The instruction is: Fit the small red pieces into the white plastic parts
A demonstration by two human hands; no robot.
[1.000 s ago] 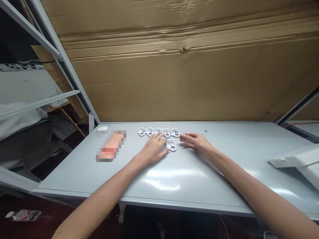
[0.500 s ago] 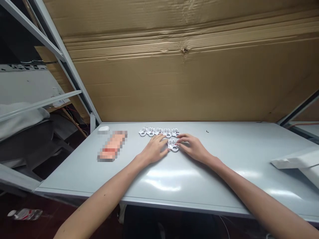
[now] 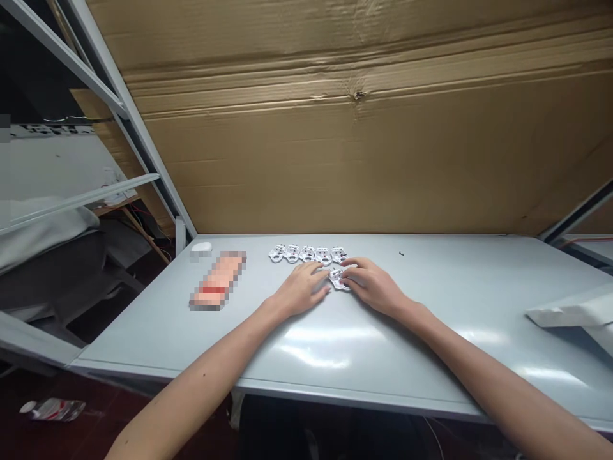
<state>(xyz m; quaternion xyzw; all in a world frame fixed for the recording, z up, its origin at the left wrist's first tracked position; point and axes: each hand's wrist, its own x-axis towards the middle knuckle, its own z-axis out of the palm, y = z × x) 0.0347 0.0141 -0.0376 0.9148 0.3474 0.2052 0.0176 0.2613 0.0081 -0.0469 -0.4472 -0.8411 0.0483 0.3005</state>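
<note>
A white plastic part (image 3: 336,279) with small slots and a ring-like end lies on the table between my hands. My right hand (image 3: 376,287) has its thumb and fingers bent over the part's right side and covers its ring end. My left hand (image 3: 301,289) rests just left of it, fingers spread, the index fingertip at the part's left edge; whether it touches I cannot tell. Behind my hands runs a row of several matching white parts (image 3: 308,253), set side by side. My right index finger reaches close to the rightmost one.
On the left of the grey table (image 3: 306,377) are a blurred-out orange item (image 3: 219,280) and a small white object (image 3: 202,247). A tiny black piece (image 3: 401,253) lies at the back. White folded material (image 3: 569,313) sits at the right. Cardboard (image 3: 354,166) walls the back.
The single white part has shifted slightly right and turned, its ring end now under my right fingers. My left thumb has come away from it. The row stays put.
</note>
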